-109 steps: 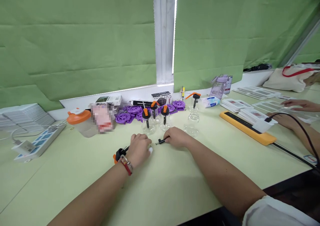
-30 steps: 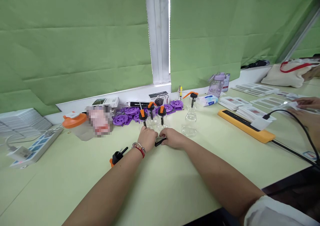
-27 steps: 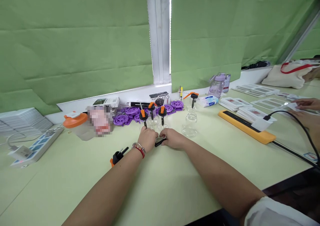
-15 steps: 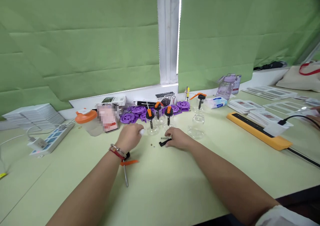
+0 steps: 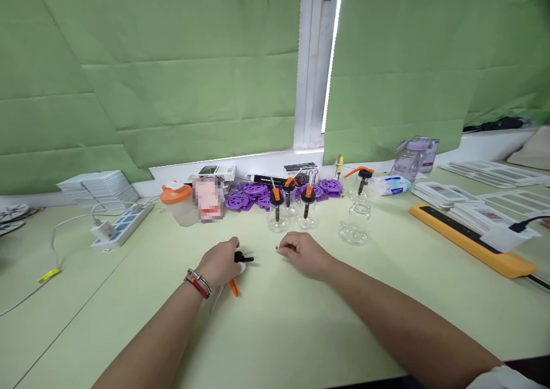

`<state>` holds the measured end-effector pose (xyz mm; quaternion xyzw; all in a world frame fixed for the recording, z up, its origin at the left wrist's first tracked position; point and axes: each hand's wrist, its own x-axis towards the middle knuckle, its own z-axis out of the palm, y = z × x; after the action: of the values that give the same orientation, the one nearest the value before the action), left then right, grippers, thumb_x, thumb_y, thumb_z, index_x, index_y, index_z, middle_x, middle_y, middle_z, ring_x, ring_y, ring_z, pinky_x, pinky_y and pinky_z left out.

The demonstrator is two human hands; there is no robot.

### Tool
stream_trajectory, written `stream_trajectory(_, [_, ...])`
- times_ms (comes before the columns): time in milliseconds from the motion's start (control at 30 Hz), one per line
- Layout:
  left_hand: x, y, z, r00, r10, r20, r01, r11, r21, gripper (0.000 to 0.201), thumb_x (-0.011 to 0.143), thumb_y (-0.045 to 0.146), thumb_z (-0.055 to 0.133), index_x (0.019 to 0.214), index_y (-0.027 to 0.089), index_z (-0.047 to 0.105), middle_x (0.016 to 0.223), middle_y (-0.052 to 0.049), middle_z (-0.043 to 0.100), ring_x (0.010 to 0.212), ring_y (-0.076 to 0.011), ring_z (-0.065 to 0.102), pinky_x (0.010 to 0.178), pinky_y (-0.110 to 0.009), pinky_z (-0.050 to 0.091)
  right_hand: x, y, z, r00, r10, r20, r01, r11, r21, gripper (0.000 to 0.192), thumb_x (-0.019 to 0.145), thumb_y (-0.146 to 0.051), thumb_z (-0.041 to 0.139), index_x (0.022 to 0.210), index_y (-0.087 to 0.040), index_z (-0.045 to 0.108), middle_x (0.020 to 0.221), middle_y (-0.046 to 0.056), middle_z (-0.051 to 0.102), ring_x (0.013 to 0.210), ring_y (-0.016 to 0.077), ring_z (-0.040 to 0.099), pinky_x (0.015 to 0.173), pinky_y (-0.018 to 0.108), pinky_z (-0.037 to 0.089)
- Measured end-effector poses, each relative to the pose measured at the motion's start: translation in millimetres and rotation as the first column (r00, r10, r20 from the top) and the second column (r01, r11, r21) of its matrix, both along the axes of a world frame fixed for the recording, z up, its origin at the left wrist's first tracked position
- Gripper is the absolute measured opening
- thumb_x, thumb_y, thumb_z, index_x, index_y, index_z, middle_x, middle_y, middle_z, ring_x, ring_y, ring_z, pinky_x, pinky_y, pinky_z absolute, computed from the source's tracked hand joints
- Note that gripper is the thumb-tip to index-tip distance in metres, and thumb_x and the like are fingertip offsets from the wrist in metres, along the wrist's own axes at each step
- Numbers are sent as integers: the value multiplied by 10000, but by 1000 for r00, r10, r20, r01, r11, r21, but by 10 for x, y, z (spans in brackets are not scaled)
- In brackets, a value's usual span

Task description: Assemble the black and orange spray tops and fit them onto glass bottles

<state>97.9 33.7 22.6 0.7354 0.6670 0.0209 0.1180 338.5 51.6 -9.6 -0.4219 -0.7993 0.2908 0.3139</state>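
Black and orange plastic is what my left hand (image 5: 219, 261) now closes on: the pump head (image 5: 241, 258), its black nozzle poking out past my fingertips, its orange lever (image 5: 233, 287) and thin dip tube (image 5: 217, 297) trailing under my palm onto the pale green counter (image 5: 279, 331). A second ago that hand was up beside my right one, both pinching the small black piece with its spring; half a second ago it had swung away toward the pump head lying to the left. So my left grip has dropped the small part and wrapped loosely round the pump head instead, fingers curled, not squeezed tight.

My right hand (image 5: 301, 251) has stayed near the middle of the counter, fingers bent down to the surface. Whether it has the black piece and spring pinched under the fingertips I cannot tell; they are hidden now. A tiny dark speck (image 5: 275, 247) lies just left of that hand.

Beyond my hands stand the clear glass bottles with orange-topped pumps (image 5: 277, 220), one bare bottle (image 5: 354, 227) to their right, and a heap of purple wheels (image 5: 253, 194) behind. I take it the two halves, one per hand, are about to meet.
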Motion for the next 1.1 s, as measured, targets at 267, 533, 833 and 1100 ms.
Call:
stream_trajectory(267, [139,-169,-86,811,-350,469,311,937,160,706,629,64,507,1281,213,282,993,-67,611,808,-179,598,718,-302,460,-499,-161,34,949,-21,-316,-162,825,-541,248,895,-339,402,804,-163,551,588,-29,527,418,69,422,455,211,322])
stream_trajectory(533, [21,-172,-115,699,-375,609,301,927,225,621,659,133,623,1210,202,346,936,-47,565,878,-178,570,831,-363,453,-559,-99,115,893,-120,-434,-276,615,-739,322,811,-419,553,638,-152,503,504,-24,531,348,44,391,346,189,183])
stream_trajectory(833, [-115,-157,35,366,-78,927,436,895,-97,504,736,274,658,1151,230,375,1062,-61,527,826,-134,585,732,-305,475,-557,-193,83,826,-84,-557,-411,586,-698,304,733,-430,647,728,-139,556,596,4,593,414,59,474,361,182,252])
stream_trajectory(1100, [-101,-109,-3,180,153,972,315,927,-204,415,702,304,695,1033,204,466,968,-33,562,775,-145,602,684,-285,470,-615,-211,-126,806,-96,-584,-359,706,-610,278,687,-380,684,794,-142,588,596,-22,564,438,53,447,410,186,306])
